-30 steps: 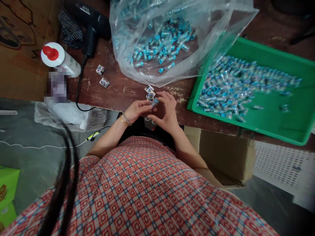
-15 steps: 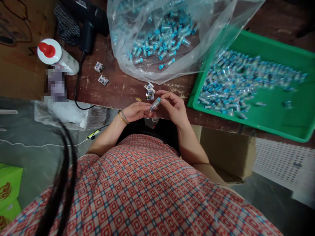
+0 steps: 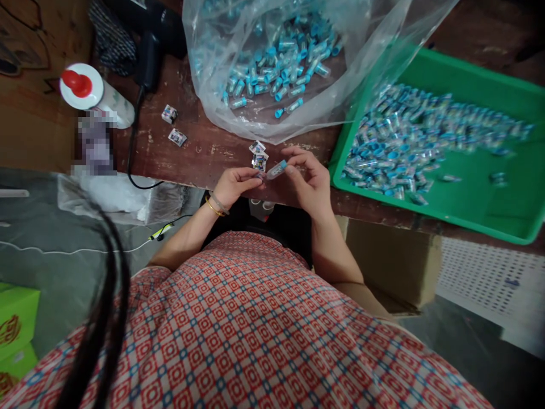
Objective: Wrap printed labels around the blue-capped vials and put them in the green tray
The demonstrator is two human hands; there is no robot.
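Tube (image 3: 276, 170), clear with a blue cap, is held up near the centre of the frame, tilted so that its capped end points to the upper right. The right hand (image 3: 312, 183) pinches it by the cap between thumb and forefinger, the other fingers curled loosely. The left hand (image 3: 233, 186) has thumb and fingers drawn close to the tube's clear end; whether they pinch it or only touch it, I cannot tell.

Just above the fingertips, a small pile of printed labels (image 3: 258, 154) lies near the front edge of the brown table (image 3: 213, 162). Two more label stacks (image 3: 169, 114) rest farther toward the upper left. At the top centre, a transparent plastic bag (image 3: 272, 135) spreads around a heap of blue-capped vials (image 3: 293, 71). To the upper right, a green tray (image 3: 477, 210) holds many filled vials (image 3: 395, 153), crowded mostly in its left and upper parts.

In the upper left stand a black heat gun (image 3: 149, 59), a checked cloth (image 3: 113, 42) beside it, and a white bottle (image 3: 117, 107) with a red top, tilted in view.
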